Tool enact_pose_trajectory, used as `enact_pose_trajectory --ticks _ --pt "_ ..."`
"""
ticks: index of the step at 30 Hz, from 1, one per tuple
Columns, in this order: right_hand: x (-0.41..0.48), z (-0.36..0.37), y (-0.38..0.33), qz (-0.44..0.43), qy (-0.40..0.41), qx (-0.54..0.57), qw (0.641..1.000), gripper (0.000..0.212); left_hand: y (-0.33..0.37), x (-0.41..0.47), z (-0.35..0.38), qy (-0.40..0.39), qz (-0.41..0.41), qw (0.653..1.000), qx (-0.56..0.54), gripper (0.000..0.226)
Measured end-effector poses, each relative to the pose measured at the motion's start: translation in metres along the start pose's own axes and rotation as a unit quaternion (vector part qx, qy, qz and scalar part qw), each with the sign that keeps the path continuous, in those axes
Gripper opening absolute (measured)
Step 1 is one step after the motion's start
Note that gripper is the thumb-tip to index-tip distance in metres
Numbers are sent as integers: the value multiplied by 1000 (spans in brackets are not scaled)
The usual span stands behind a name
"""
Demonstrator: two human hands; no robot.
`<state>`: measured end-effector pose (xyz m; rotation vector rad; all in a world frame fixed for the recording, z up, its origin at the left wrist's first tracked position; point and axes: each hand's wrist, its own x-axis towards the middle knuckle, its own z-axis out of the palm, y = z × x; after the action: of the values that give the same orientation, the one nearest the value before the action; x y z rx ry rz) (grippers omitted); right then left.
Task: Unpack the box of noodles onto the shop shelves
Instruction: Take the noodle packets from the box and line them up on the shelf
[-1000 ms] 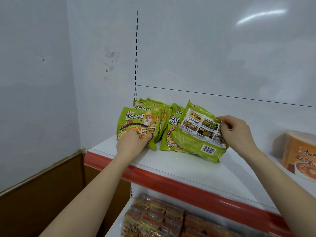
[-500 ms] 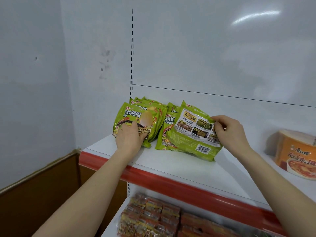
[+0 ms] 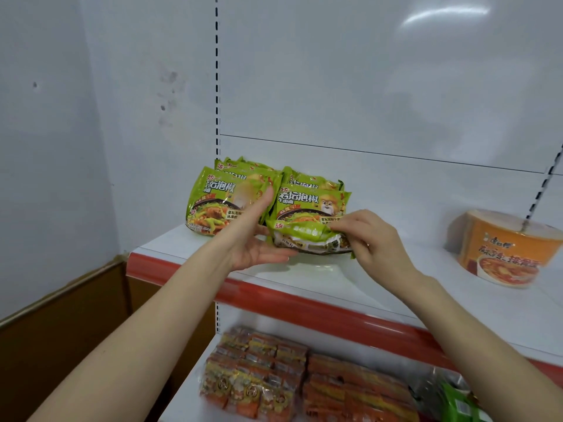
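On the shelf (image 3: 320, 281), right hand (image 3: 370, 242) pinches a crumpled green noodle packet (image 3: 304, 237).

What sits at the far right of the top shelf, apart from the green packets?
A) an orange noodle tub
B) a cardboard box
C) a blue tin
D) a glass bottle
A: an orange noodle tub stands alone on the shelf, well right of the green packets.

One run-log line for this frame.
left hand: open, beside packet | right hand: pinching green noodle packet, tipped forward | shelf: two green rows standing
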<state>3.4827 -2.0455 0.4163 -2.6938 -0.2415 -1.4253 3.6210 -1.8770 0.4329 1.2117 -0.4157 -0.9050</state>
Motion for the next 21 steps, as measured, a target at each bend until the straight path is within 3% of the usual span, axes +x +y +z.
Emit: enact_pose_trajectory --ticks 3,5,7,11,14,17,21 --pt "-3 -7 -9 -20 7 30 999 32 -3 -4 -1 -18 14 1000 -12 21" --pt "-1 -13 -17 34 15 110 993 31 -5 -11 -1 -23 44 999 -20 7" --pt "4 -19 -20 151 29 177 972 31 -7 -15 -2 -3 81 996 -30 13" --pt "15 -20 -8 345 38 156 925 14 -14 -16 -9 6 137 989 -54 28" --pt "19 -17 -3 464 -6 249 850 35 -17 -18 -13 -24 157 986 -46 33" --pt "21 -16 -4 515 -55 357 777 39 -18 -20 -16 -36 166 985 -43 35" --pt "25 -12 -2 505 -21 405 762 37 -14 -21 -19 -20 167 985 -36 27"
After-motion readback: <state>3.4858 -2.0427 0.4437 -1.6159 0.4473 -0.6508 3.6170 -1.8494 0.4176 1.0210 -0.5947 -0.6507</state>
